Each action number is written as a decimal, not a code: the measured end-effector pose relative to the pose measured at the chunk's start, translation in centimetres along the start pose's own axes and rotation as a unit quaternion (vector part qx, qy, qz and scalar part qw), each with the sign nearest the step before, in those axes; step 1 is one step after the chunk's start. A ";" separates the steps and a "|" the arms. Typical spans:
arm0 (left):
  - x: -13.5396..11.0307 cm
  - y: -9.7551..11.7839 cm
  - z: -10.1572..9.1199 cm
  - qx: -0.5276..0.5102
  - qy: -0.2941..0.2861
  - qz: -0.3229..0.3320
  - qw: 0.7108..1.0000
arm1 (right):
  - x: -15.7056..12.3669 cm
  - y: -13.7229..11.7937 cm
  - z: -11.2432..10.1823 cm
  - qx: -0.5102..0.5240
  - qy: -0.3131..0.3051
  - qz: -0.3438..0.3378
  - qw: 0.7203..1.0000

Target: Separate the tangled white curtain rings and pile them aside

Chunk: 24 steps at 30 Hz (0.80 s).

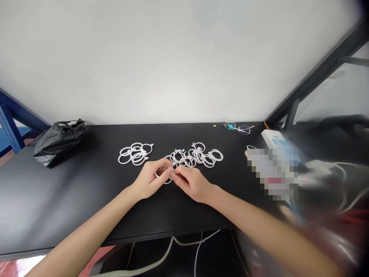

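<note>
Between my two hands, above the black table, is a white ring (167,182), its lower curve showing under the fingers. My left hand (151,177) pinches the ring from the left, thumb and fingertips together. From the right, my right hand (193,181) pinches at the same spot, and the fingertips of both hands meet there. What exactly lies between the fingertips is hidden. Just beyond my hands lies a loose pile of similar white rings (198,154), each with a small knob or eyelet. Farther left is a smaller group of white rings (137,152).
A black plastic bag (62,140) sits at the table's left end. Eyeglasses (238,127) lie near the wall. At the right are a white box (272,139), a pixelated object (272,171) and blurred clear plastic (323,184). Pale cables (161,261) hang below the front edge.
</note>
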<state>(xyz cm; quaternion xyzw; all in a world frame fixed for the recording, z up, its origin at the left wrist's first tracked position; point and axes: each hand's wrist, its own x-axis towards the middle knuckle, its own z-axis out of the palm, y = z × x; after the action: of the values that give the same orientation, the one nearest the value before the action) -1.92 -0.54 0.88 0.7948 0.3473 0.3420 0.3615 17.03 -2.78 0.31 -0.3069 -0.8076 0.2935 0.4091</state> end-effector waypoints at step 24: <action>0.8 -1.7 -4.4 0.216 0.111 -0.073 0.967 | -0.1 0.5 -0.3 0.029 0.069 0.005 0.997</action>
<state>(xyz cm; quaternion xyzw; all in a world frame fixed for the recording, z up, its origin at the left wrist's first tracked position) -5.46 2.44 1.96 0.7834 0.5084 0.3175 0.1642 17.41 -2.45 0.06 -0.3186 -0.7673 0.2966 0.4709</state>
